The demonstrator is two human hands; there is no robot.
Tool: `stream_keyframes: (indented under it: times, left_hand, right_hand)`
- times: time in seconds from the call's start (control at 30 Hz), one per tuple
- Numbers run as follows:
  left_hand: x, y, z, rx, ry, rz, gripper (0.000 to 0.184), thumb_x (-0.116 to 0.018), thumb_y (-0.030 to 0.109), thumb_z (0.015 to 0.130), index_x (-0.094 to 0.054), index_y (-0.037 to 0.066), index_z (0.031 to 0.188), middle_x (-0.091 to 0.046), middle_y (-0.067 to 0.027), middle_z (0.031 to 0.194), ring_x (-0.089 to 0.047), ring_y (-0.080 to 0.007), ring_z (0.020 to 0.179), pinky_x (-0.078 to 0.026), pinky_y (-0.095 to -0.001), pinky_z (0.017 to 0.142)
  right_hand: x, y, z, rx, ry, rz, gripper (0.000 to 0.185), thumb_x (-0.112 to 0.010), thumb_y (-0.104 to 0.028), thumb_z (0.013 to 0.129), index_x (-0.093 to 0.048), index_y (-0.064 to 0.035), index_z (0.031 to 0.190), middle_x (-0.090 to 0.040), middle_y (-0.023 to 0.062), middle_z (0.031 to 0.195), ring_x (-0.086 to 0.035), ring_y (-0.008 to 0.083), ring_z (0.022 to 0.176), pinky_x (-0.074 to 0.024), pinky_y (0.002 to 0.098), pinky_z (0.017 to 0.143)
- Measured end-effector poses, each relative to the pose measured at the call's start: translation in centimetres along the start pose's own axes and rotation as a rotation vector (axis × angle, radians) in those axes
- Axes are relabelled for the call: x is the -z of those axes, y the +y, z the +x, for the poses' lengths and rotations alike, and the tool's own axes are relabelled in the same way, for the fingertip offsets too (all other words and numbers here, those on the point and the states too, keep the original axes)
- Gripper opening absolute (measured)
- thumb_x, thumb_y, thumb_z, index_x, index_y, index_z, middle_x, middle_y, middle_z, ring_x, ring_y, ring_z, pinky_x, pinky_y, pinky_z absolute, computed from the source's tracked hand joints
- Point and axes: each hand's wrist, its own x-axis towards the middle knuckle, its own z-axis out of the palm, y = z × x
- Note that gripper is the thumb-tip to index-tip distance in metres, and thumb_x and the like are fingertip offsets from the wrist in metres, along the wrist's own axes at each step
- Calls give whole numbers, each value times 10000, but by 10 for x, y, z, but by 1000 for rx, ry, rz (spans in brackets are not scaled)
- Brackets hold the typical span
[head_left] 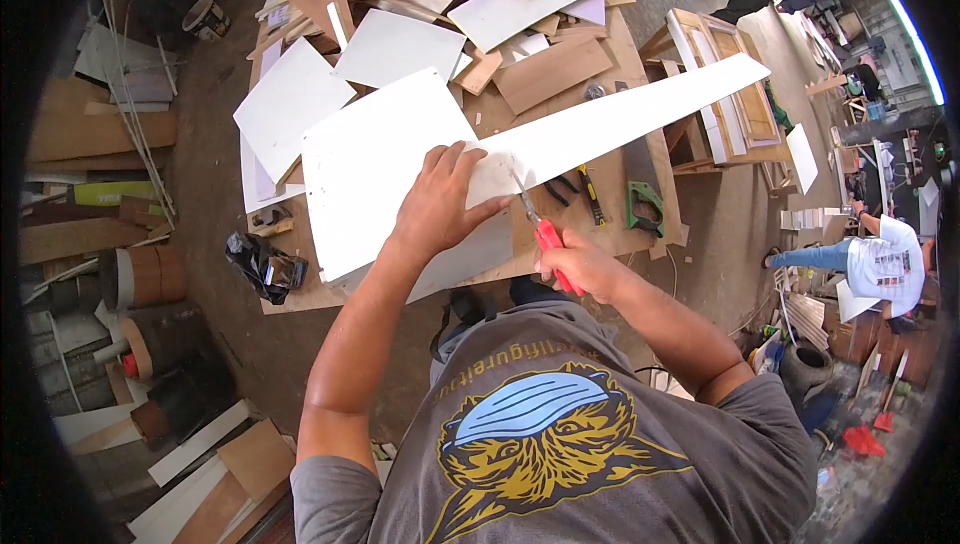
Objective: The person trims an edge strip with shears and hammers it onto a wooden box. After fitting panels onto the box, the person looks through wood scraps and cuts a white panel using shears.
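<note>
My left hand (440,194) lies on a large white sheet (370,174), palm down with the fingers stretched out. The sheet is wide at the left and runs into a long narrow strip (640,114) that reaches out to the right. Red-handled snips (550,242) are gripped in my right hand (585,266). Their metal jaws meet the sheet's near edge, just right of my left hand; whether they are closed on it is too small to tell. Beyond the snips, dark-handled pliers (563,187) and a yellow-and-black tool (592,194) lie on the wooden worktable (655,154).
Loose white and brown panels (400,49) pile up at the table's back. A green-handled saw (645,209) lies at the right, a black plastic bag (255,264) at the left corner. Wooden frames (735,94) stand beyond. Another person (885,264) is at the far right.
</note>
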Motion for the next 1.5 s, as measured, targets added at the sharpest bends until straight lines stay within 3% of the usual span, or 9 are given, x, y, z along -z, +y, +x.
stream_keyframes:
  times: [0.1,0.2,0.3,0.47,0.57,0.77,1.0,1.07,1.5]
  left_hand:
    - [9,7,2,107,-91,-87,764,-820,458,880,-501,18,1416,-573,-246,1412,-473,-416,1393,-458,-491,1116]
    - [7,7,1,63,-26,-53,746,-811,481,885,-498,-17,1344,-622,-229,1282,-522,-396,1310,-506,-484,1044]
    - [8,7,1,138,-96,-95,820,-834,463,865,-450,13,1433,-578,-241,1391,-478,-416,1388,-470,-488,1099]
    - [5,5,0,135,-77,-109,835,-835,467,865,-432,5,1432,-570,-248,1372,-491,-420,1372,-480,-485,1085]
    - [7,6,1,138,-88,-109,842,-833,475,866,-425,1,1429,-571,-248,1359,-494,-423,1363,-483,-486,1080]
    - [3,1,-1,98,-67,-79,857,-830,482,868,-411,-17,1425,-575,-242,1345,-495,-423,1355,-490,-488,1070]
    - [3,0,-2,85,-68,-86,873,-826,487,871,-395,-24,1434,-572,-225,1352,-496,-413,1353,-509,-479,1051]
    - [4,1,-1,70,-38,-69,792,-820,485,874,-447,-34,1343,-602,-220,1291,-516,-390,1317,-521,-465,1036]
    - [4,3,-2,82,-19,-75,747,-817,484,877,-474,-36,1288,-621,-207,1264,-526,-372,1301,-536,-455,1015]
  right_hand:
    - [-1,-1,0,23,0,20,394,-686,-245,873,-584,-8,1170,-612,79,901,-609,163,804,-498,318,630]
    - [1,3,2,51,-11,18,397,-676,-221,877,-578,-18,1204,-611,68,879,-597,150,770,-489,311,622]
    - [0,1,1,54,-11,11,397,-675,-213,876,-571,-25,1210,-612,60,871,-587,141,755,-482,307,617]
    - [-4,-5,-4,74,-4,19,386,-678,-210,875,-567,-31,1198,-606,44,869,-576,132,759,-476,299,618]
    - [-5,-3,-3,11,-8,46,269,-666,-164,858,-565,-79,1093,-620,34,958,-609,143,861,-517,316,729]
    - [-5,7,3,1,25,73,300,-667,-146,848,-563,-74,1120,-630,33,954,-618,143,856,-521,319,731]
    - [-14,11,9,12,105,158,244,-723,-194,834,-569,-61,971,-624,49,811,-600,145,692,-501,317,636]
    - [-12,9,8,-14,108,152,238,-725,-191,832,-573,-57,956,-629,54,791,-603,146,666,-500,314,618]
    - [-17,15,12,-11,92,279,379,-687,-105,829,-613,24,1178,-608,33,739,-576,125,577,-472,304,506]
